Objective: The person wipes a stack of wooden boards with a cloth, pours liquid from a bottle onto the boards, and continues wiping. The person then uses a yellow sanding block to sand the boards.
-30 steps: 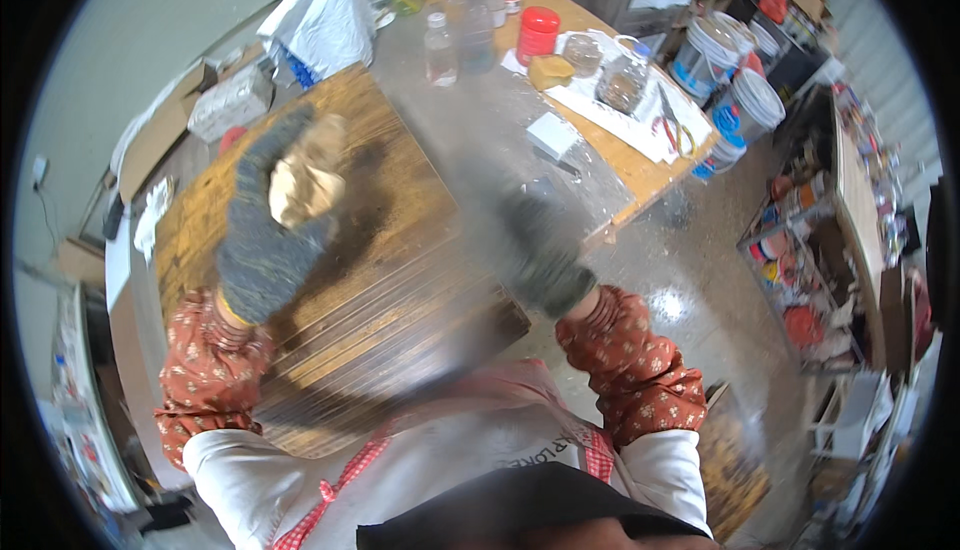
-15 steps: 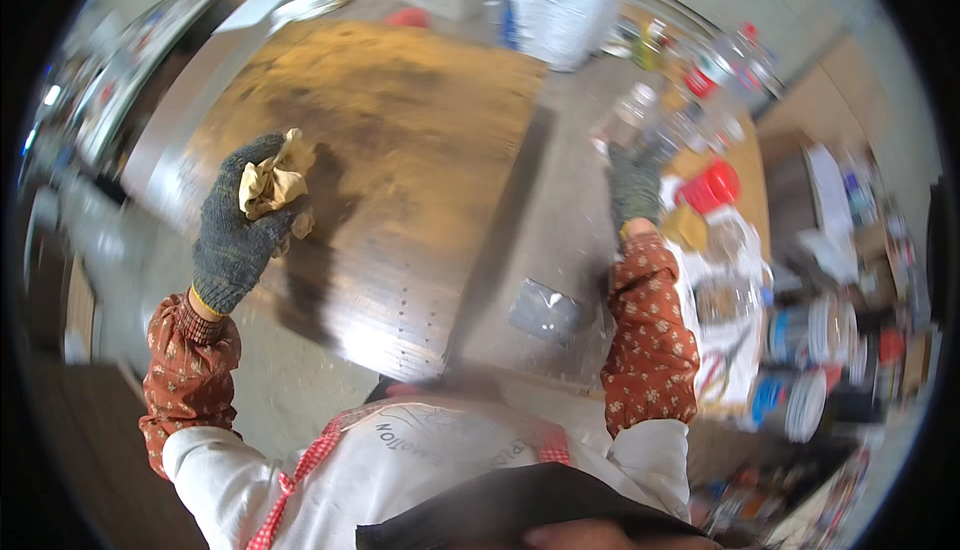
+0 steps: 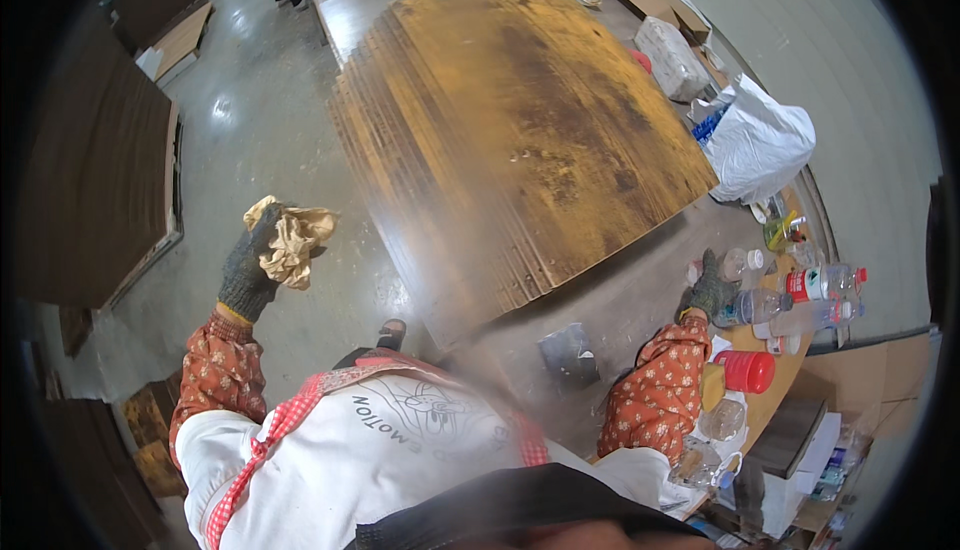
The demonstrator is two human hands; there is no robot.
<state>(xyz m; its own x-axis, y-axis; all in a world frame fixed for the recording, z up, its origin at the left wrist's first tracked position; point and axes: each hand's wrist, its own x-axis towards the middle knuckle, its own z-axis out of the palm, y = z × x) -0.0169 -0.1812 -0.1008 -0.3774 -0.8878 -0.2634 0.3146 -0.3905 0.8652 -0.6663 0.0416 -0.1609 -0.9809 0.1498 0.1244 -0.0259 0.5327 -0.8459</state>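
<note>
My left hand (image 3: 252,268), in a dark grey knit glove, is closed around a crumpled cream cloth (image 3: 292,245). It is out over the floor, left of a stack of wood-grain boards (image 3: 540,120) and not touching them. On the right, my right hand (image 3: 708,290), in a matching glove, reaches over the table. Its fingers are wrapped around a small clear plastic bottle (image 3: 741,264), whose ends show on either side of the glove. Another clear bottle (image 3: 762,305) lies right beside that hand. The boards' left edges are stepped like a fanned pile.
More plastic bottles (image 3: 825,282) and a red plastic jar (image 3: 746,371) crowd the table's right edge. A white bag (image 3: 765,140) and a wrapped block (image 3: 670,58) are behind the boards. A dark square sheet (image 3: 570,355) lies near the front. More stacked panels (image 3: 95,170) are at left.
My view has swung left, showing more floor. My left hand, still holding the cloth, has gone from over the boards to beyond their left side. My right hand now reaches across the bottle.
</note>
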